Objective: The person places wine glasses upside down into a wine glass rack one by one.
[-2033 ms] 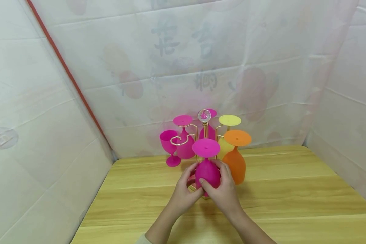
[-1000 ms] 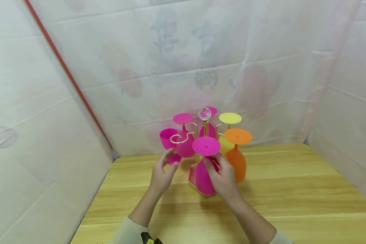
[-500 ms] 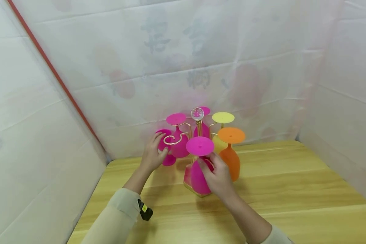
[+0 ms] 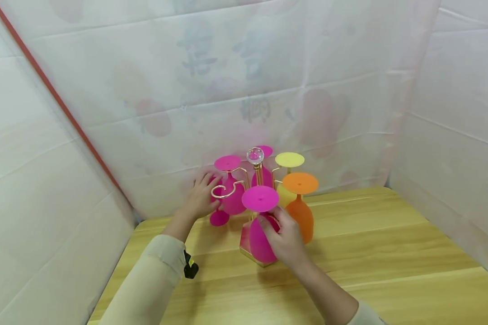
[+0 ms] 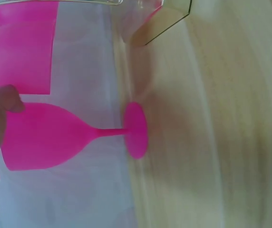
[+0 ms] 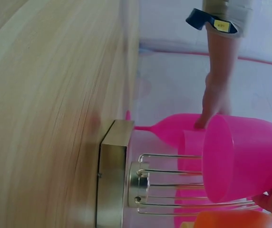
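An upright pink goblet (image 5: 50, 135) stands on the table at the left of a gold wire rack (image 6: 112, 175). My left hand (image 4: 197, 198) grips its bowl from the left, and the thumb lies against the side near the rim in the left wrist view. In front, a pink goblet (image 4: 262, 243) hangs upside down from the rack; my right hand (image 4: 288, 237) holds its bowl near the stem. At the rack's left front, a curled wire holder (image 4: 223, 192) carries no goblet. The left fingers' far side is partly hidden.
More goblets hang upside down: an orange goblet (image 4: 301, 219), a yellow goblet (image 4: 290, 159), and pink ones at the back. A crystal ball (image 4: 255, 155) tops the rack. Pale sheets (image 4: 349, 81) enclose the wooden table (image 4: 370, 253) behind and at the sides.
My left hand has left the front goblet, moved left and back, and taken hold of the upright goblet. My right hand stays on the front goblet, higher up than before. The view has shifted slightly.
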